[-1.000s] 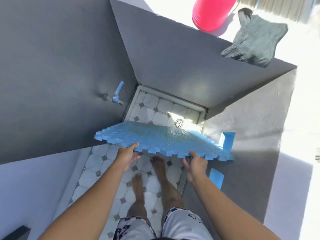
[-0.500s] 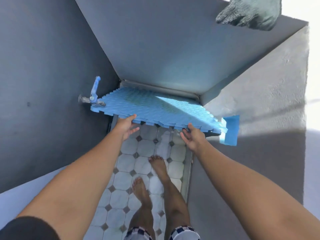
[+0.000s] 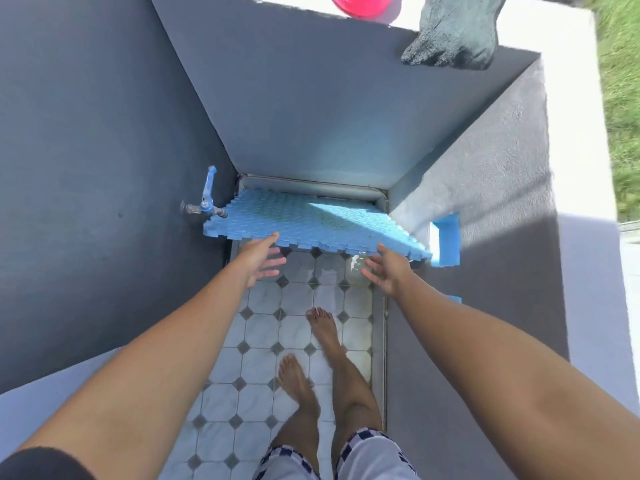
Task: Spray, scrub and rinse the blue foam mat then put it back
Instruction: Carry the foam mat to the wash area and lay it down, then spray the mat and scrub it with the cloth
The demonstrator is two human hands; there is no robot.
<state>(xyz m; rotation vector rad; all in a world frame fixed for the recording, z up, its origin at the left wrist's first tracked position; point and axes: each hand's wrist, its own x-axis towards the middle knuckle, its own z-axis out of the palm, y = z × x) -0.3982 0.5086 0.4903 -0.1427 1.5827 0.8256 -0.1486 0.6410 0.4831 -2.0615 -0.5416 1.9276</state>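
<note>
Both hands are hovering spread-fingered at the near edge, left hand (image 3: 258, 259) and right hand (image 3: 388, 270) gripping nothing, as the blue foam mat (image 3: 311, 220) is sitting propped beside the tap (image 3: 206, 199), looking light, bendy and best pinched by its toothed rim.

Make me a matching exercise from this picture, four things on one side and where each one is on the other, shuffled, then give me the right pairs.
Things:
1. blue foam mat
2. tap
3. grey cloth
4. red bucket

Places:
A. draped over the top of the far wall, at its right end
B. on the left wall, just above the mat's left corner
C. at the far end of the stall, above the tiled floor, just beyond both open hands
D. beyond the far wall, at the picture's top edge

Pairs: 1-C, 2-B, 3-A, 4-D
</note>
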